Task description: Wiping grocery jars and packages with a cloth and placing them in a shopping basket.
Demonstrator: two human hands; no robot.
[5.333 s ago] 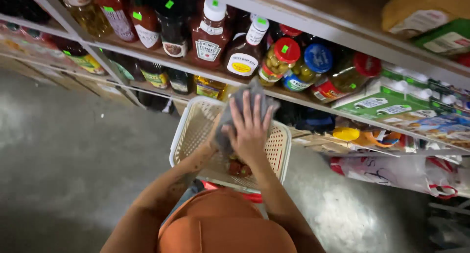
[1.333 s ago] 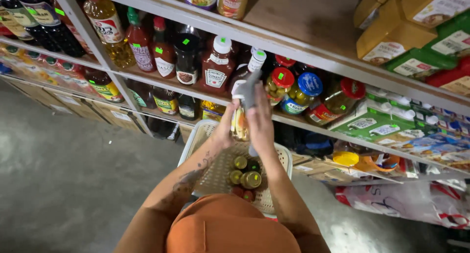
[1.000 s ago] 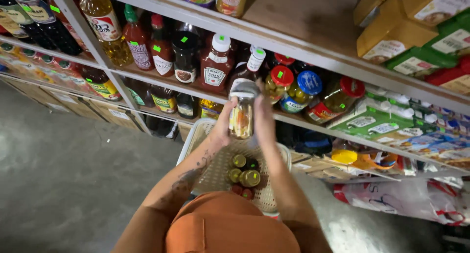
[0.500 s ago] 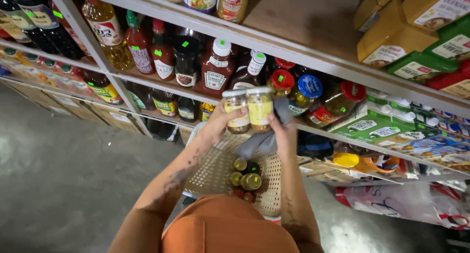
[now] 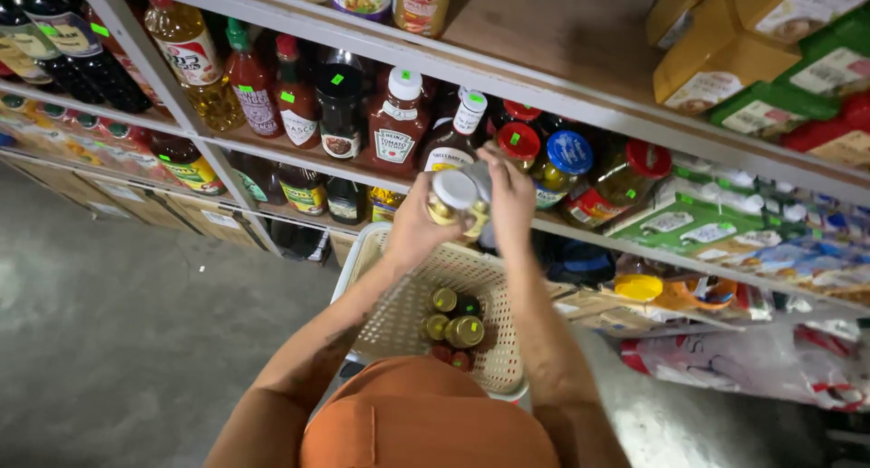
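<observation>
Basket: a white plastic weave basket (image 5: 399, 318) sits below the hands, in front of the shelf; its left rim and woven floor show bare.
Basket contents: several small jars with gold lids (image 5: 456, 318) stand bunched toward the basket's right half, with a couple of darker, reddish caps at the near edge of the bunch.
Jar in hand: a small glass jar (image 5: 450, 199) with a white lid and yellowish contents, held up above the basket's far edge, level with the front edge of the middle shelf (image 5: 299, 155).
Left hand: the left hand (image 5: 415, 225) is wrapped around the jar from the left, fingers closed on its side.
Right hand: the right hand (image 5: 509, 196) is closed on the same jar from the right; a bit of grey cloth shows at its palm.
Shelf: behind the jar stand a ketchup bottle (image 5: 396, 124) with a white cap, dark sauce bottles, and jars with red and blue lids (image 5: 569, 155).
</observation>
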